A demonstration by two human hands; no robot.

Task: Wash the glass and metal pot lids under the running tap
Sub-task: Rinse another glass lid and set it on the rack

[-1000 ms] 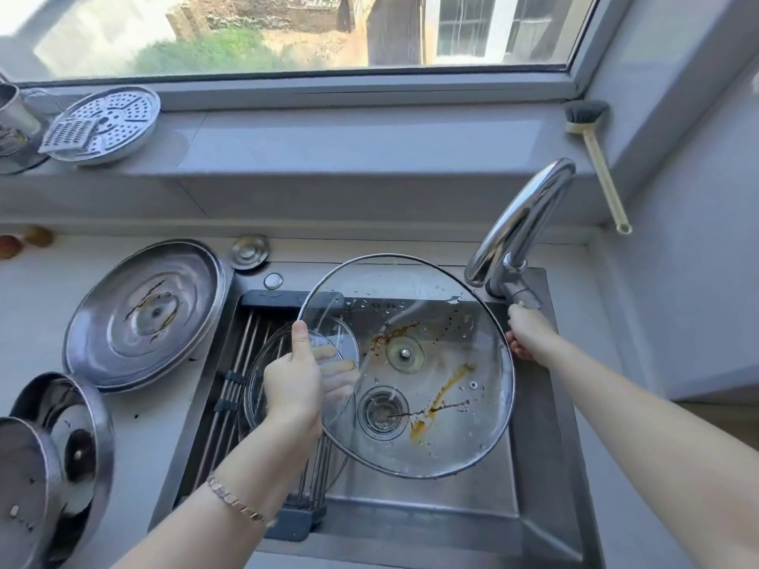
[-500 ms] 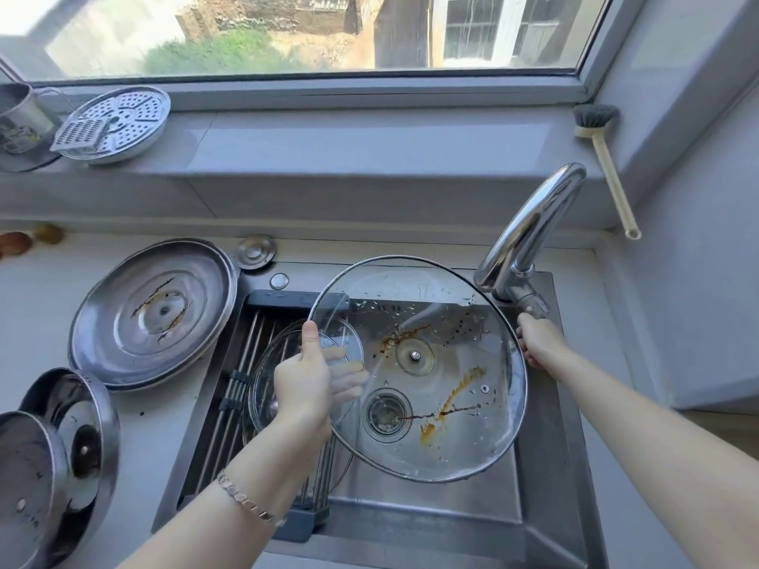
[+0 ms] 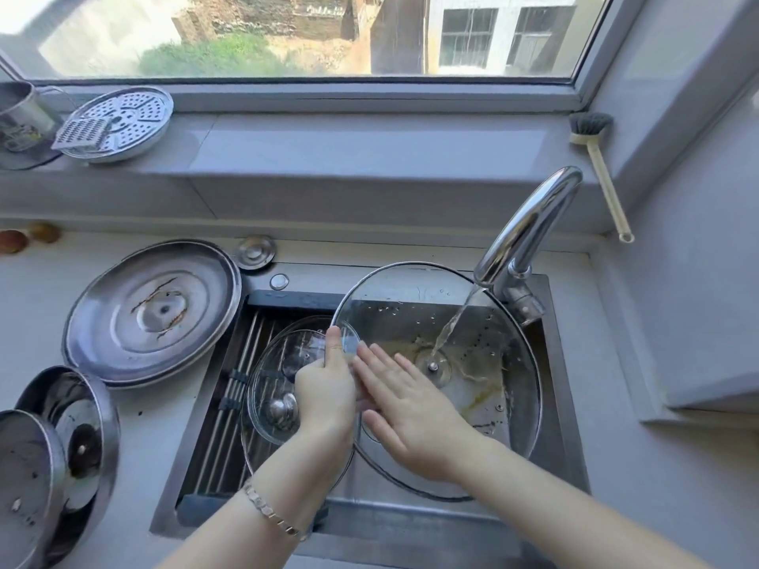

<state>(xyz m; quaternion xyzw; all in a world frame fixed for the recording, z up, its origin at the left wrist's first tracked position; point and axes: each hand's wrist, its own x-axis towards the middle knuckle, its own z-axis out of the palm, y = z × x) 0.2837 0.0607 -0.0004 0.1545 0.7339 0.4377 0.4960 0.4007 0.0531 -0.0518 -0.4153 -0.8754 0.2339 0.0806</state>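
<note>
My left hand (image 3: 326, 394) grips the left rim of a large glass lid (image 3: 484, 334), held underside up over the sink, stained with brown streaks. Water runs from the chrome tap (image 3: 530, 223) onto the lid's centre. My right hand (image 3: 410, 408) lies flat and open on the lid's inner surface, fingers spread. A smaller glass lid (image 3: 271, 388) rests on the roll-up rack at the left of the sink. A big dirty metal lid (image 3: 154, 312) lies on the counter to the left, and two more metal lids (image 3: 61, 441) lean at the bottom left.
The steel sink (image 3: 562, 404) has a roll-up drying rack (image 3: 238, 363) over its left part. On the windowsill stand a perforated steamer plate (image 3: 127, 119) with a grater, a metal cup (image 3: 20, 112) and a dish brush (image 3: 595, 158). A small metal cap (image 3: 254, 252) lies behind the sink.
My right hand left the tap handle and came to rest flat on the glass lid. Water now runs from the tap onto the lid. The left hand keeps its grip.
</note>
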